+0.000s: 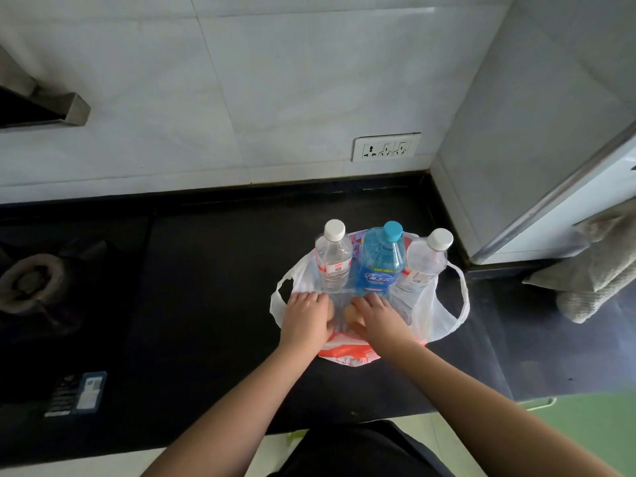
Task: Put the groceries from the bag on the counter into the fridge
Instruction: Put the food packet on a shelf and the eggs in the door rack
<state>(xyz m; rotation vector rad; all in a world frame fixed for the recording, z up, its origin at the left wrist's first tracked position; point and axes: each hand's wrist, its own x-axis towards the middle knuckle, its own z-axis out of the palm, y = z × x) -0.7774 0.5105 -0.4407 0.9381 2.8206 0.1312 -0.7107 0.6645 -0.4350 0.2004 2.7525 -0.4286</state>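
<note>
1. Both hands sit palm-down inside the open plastic bag. Left hand and right hand each rest with curled fingers on a clear egg carton; whether the fingers have closed on its edges cannot be told.
2. Brown eggs show through the carton in the gap between the hands.
3. Carton's long axis seems to run left-right, one hand at each end; neither hand is clearly nearer.
4. Just beyond the fingertips, three bottles stand upright in a row: white-capped water bottle ahead of the left hand, blue bottle ahead of the right, second water bottle further right, tilted slightly.
5. Under the wrists, a red-and-white packet.
6. Writing: blue label carries Chinese characters, not legible; water labels are red-and-white, unreadable.
7. Fridge, judged, stands right of the hands; lift should stay level.
</note>
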